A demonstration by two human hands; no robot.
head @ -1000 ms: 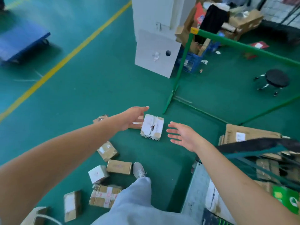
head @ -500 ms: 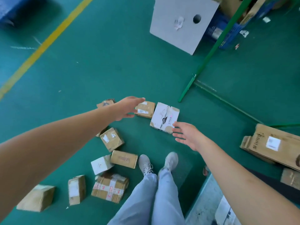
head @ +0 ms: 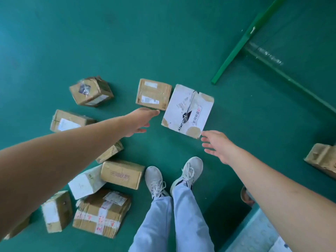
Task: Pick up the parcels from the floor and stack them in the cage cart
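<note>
Both hands reached toward a white parcel on the green floor, neither holding anything.

The white parcel [head: 188, 110], torn along its top seam, lay flat on the floor [head: 127, 42] between the two hands, touching a brown taped parcel [head: 153, 94] on its left. The left hand [head: 141, 120] hovered with fingers extended just beside the white parcel's left edge, below the brown one. The right hand [head: 217, 145] had its fingers spread and relaxed, fingertips at the parcel's near right corner; contact could not be told. More brown parcels [head: 101, 212] lay scattered to the left of the person's white shoes [head: 156, 180].
</note>
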